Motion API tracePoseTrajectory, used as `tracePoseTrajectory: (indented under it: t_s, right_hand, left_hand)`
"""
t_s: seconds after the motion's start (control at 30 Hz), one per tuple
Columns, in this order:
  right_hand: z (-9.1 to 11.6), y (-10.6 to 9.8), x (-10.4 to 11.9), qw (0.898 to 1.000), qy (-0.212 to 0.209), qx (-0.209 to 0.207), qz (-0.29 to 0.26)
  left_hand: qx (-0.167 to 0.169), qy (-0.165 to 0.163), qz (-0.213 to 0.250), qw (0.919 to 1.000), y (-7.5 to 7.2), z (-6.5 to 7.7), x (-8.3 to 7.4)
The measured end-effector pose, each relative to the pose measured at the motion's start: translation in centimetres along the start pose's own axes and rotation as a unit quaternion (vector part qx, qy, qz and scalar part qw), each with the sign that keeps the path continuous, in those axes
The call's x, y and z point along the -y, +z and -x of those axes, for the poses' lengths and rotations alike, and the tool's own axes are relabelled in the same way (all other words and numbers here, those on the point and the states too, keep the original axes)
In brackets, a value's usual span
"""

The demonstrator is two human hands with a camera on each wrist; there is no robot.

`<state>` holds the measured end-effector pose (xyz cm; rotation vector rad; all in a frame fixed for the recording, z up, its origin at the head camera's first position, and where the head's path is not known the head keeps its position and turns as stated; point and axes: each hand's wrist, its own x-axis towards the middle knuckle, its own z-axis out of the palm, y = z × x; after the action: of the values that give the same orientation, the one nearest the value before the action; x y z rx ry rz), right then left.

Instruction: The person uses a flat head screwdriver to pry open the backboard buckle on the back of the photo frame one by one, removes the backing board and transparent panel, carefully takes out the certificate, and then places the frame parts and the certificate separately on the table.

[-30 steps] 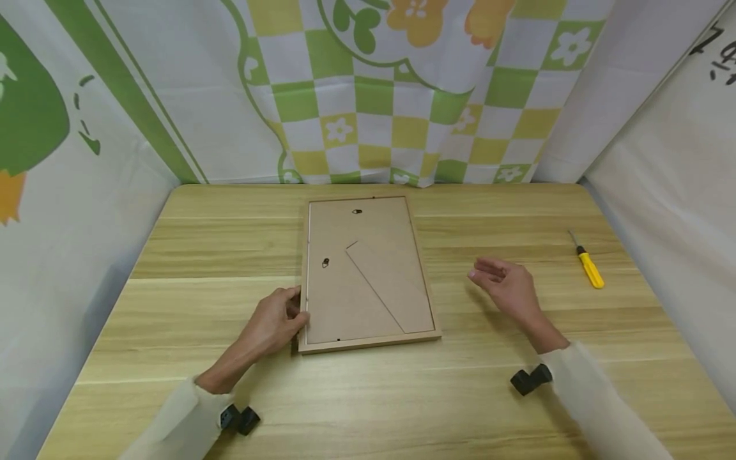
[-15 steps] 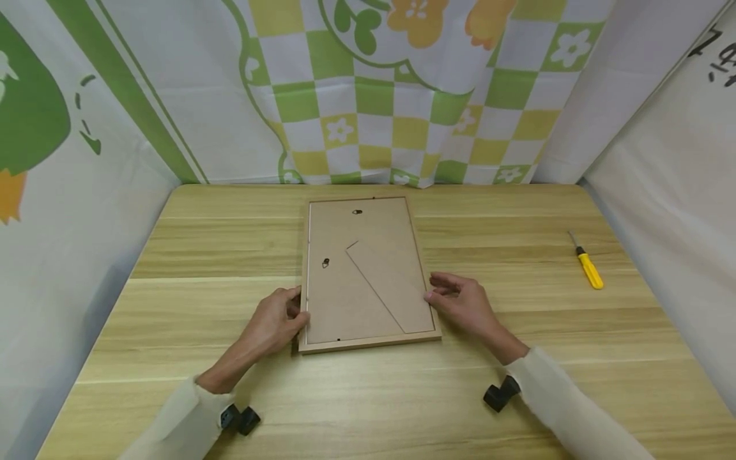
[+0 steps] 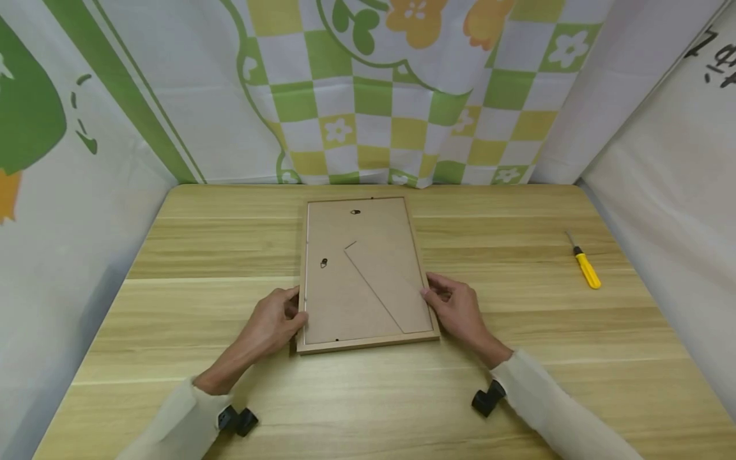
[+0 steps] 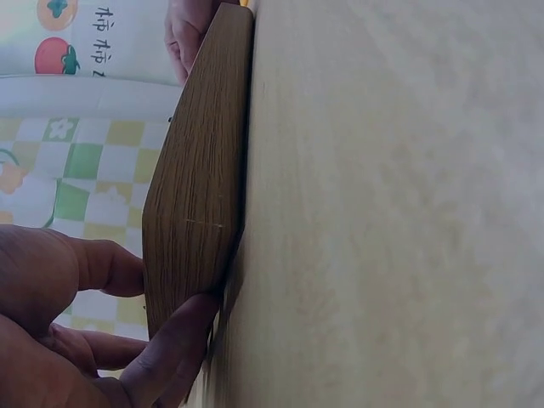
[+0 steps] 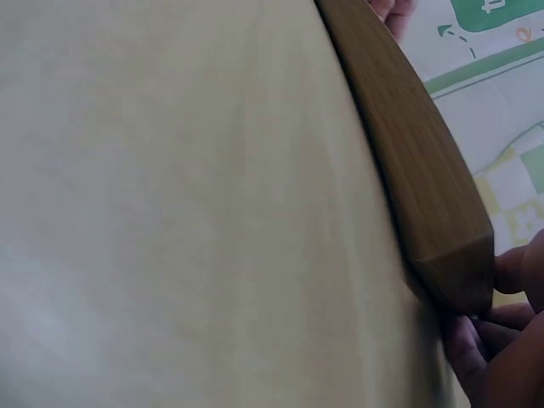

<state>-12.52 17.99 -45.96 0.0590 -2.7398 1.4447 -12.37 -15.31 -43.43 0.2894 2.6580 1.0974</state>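
A wooden picture frame [image 3: 374, 287] lies back side up on the table, showing its brown backing board, two small hanging rings and the outline of a stand flap. My left hand [image 3: 270, 322] pinches its left edge near the lower corner, thumb on top. On the opposite side, my right hand [image 3: 460, 313] holds the right edge, its thumb at the upper rim. The left wrist view shows the frame's side [image 4: 200, 161] with fingertips [image 4: 178, 344] at its lower edge. In the right wrist view, fingers [image 5: 466, 348] reach the underside of the frame's corner [image 5: 455, 272].
A screwdriver [image 3: 586, 268] with a yellow handle lies at the right of the wooden table [image 3: 190, 255]. Behind the table hangs a green and yellow checked cloth [image 3: 368, 115]. White printed sheets flank both sides.
My right hand has moved left across the table to the frame's right edge and now grips it. The left hand and the frame have stayed in place.
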Motion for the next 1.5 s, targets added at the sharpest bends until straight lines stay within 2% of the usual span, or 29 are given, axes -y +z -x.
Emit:
tracePoseTrajectory:
  t_s: [0.27,0.53,0.67,0.83,1.0,1.1,1.27,1.37,1.5]
  right_hand:
    - [0.3,0.6,0.1,1.0,-0.008,-0.027,-0.005]
    - [0.0,0.5,-0.1,0.999,-0.016,-0.026,0.013]
    - [-0.3,0.1,-0.4,1.0,-0.019,-0.022,0.004]
    - [-0.8,-0.7,-0.9,1.0,-0.01,0.003,-0.023]
    - [-1.3,-1.5,-1.5,0.999,-0.04,0.02,-0.014]
    - [-1.7,-1.9,-1.8,0.998,-0.062,0.027,0.003]
    - [-2.3,-2.7,-2.3,0.996,-0.076,0.053,0.013]
    - [-2.7,-3.1,-2.5,0.994,-0.08,0.077,0.021]
    - [-3.2,-3.5,-2.2,0.99,-0.083,0.108,0.035]
  left_hand:
    - [0.0,-0.006,-0.001,1.0,0.0,0.1,0.0]
    - [0.015,-0.006,0.015,0.9998,-0.2,-0.1,0.0]
    - [0.03,-0.005,0.041,0.9987,-0.9,-0.5,0.1]
    - [0.03,-0.017,0.062,0.9975,-2.2,-1.5,0.6]
    - [0.03,-0.038,0.076,0.9959,-3.8,-3.0,0.9]
    - [0.019,-0.043,0.063,0.9969,-4.8,-3.9,0.8]
    - [-0.022,-0.035,0.012,0.9991,-6.1,-5.2,0.5]
    - [-0.042,-0.028,-0.014,0.9986,-6.5,-5.9,0.5]
    - [-0.051,-0.015,-0.036,0.9979,-6.5,-6.6,0.9]
